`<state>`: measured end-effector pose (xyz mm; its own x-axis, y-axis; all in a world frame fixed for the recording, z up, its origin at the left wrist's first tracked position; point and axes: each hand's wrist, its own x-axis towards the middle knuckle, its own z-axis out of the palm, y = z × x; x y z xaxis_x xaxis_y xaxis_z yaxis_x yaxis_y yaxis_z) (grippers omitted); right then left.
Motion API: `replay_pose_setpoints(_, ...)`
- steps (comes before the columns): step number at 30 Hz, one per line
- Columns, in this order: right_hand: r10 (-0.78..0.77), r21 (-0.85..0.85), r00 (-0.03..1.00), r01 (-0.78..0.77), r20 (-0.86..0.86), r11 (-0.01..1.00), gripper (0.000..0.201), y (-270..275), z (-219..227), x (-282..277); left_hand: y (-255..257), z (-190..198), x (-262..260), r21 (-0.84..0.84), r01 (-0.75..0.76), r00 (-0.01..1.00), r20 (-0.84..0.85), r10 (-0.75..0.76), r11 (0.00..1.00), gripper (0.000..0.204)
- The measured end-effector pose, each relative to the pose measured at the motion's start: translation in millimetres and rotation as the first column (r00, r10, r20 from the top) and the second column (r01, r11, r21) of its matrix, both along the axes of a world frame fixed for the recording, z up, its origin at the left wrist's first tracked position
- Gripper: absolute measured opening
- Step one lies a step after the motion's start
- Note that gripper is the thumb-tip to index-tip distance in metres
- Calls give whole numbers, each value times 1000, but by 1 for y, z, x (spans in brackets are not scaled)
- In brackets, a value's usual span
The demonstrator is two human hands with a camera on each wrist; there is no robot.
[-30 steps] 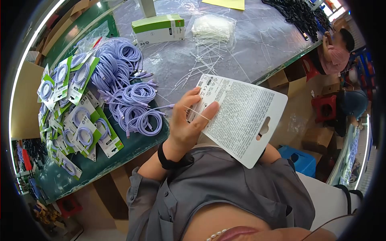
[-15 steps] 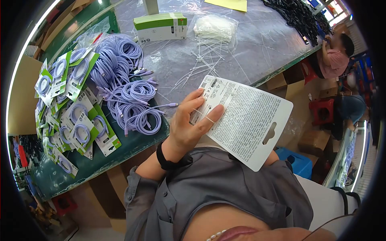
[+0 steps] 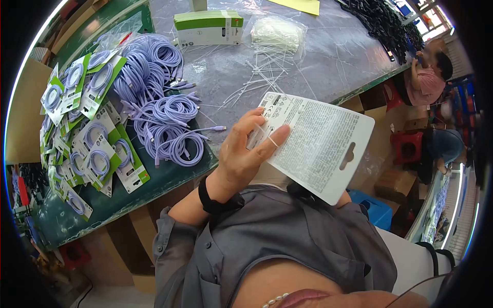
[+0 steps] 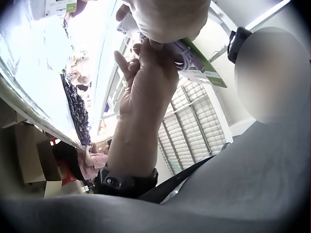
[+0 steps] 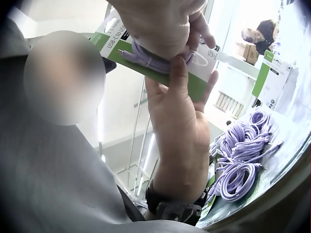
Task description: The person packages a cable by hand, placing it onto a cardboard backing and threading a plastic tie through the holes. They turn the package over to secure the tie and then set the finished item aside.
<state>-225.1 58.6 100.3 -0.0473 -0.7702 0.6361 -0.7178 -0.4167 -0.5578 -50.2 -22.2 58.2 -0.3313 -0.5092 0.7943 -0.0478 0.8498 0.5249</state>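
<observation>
My left hand holds a white packaging card by its end, with the thumb on the printed back. A thin white cable tie crosses at that thumb. In the right wrist view the card's green-striped front shows, with a coiled lilac USB cable lying against it. My right hand curls its fingers over this coil, close to the left thumb. From the head, the right hand is hidden behind the card. The tie shows there as a small loop beside the right fingers.
Left on the table lie a heap of carded cables and a pile of loose lilac cables. Farther back are a stack of cards and a bag of white cable ties. Another person sits at the far right.
The left hand and card have shifted slightly right in the head view. The card's hanging-hole end has risen a little since half a second ago. Both hands keep their hold.
</observation>
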Motion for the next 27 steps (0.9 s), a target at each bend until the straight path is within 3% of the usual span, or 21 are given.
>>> replay_pose_setpoints(2, -8, -3, 1000, 8, 19, 1000, 16, -21, -2, 35, -2, -6, 5, 48, 31, 999, -16, -30, 998, 43)
replay_pose_setpoints(3, -14, -6, 999, 14, 32, 1000, 16, -21, -2, 36, -2, -14, 10, 383, 81, 994, -94, -48, 920, 39)
replay_pose_setpoints(4, 93, -31, 995, -92, 42, 995, 13, -25, -9, 18, -3, -15, 13, 667, 146, 984, -171, -40, 731, 34)
replay_pose_setpoints(5, 57, 53, 944, -78, 325, 996, 16, -27, -24, 5, -2, -12, 13, 709, 454, 871, -480, -103, 540, 30)
replay_pose_setpoints(6, -9, 136, 816, -86, 578, 987, 18, -29, -35, -3, -2, -6, 15, 713, 456, 873, -474, -113, 533, 30)
replay_pose_setpoints(7, -23, 140, 811, -73, 584, 988, 18, -35, -37, -5, -3, -2, 18, 727, 601, 794, -590, -144, 333, 34)
replay_pose_setpoints(8, 50, 146, 765, -186, 642, 972, 21, -43, -38, -4, -3, 0, 18, 692, 713, 701, -699, -141, 114, 38)
replay_pose_setpoints(9, 122, 140, 708, -300, 695, 944, 24, -48, -40, -2, -1, -2, 15, 689, 716, 697, -694, -182, 114, 38)
replay_pose_setpoints(10, 114, 140, 705, -292, 700, 946, 24, -49, -41, 0, 1, -3, 14, 694, 712, 700, -689, -186, 106, 38)
replay_pose_setpoints(12, 310, 71, 786, -408, 535, 910, 28, -49, -45, 6, 5, 0, 12, 667, 743, 667, -732, -140, 48, 37)
replay_pose_setpoints(13, 331, 40, 727, -441, 602, 897, 32, -49, -50, 8, 6, -1, 12, 672, 739, 671, -728, -141, 42, 37)
replay_pose_setpoints(15, 316, 46, 723, -433, 615, 900, 33, -48, -53, 11, 6, -2, 12, 656, 755, 653, -752, -89, -11, 36)
replay_pose_setpoints(20, 264, -12, 690, -347, 674, 938, 34, -51, -72, 20, 8, 0, 9, 693, 721, 692, -721, -37, -29, 35)
replay_pose_setpoints(22, 188, 77, 804, -278, 565, 958, 34, -53, -79, 16, 7, 0, 8, 707, 706, 707, -707, -20, -28, 35)
replay_pose_setpoints(23, 188, 73, 802, -277, 568, 958, 34, -55, -81, 14, 6, -3, 7, 713, 701, 713, -701, -21, -25, 34)
replay_pose_setpoints(25, 218, 33, 670, -340, 710, 940, 31, -58, -83, 11, 5, -3, 8, 723, 691, 722, -691, -27, -24, 34)
replay_pose_setpoints(27, 223, 21, 641, -349, 734, 937, 32, -60, -86, 6, 6, -2, 7, 708, 705, 708, -706, -18, -42, 34)
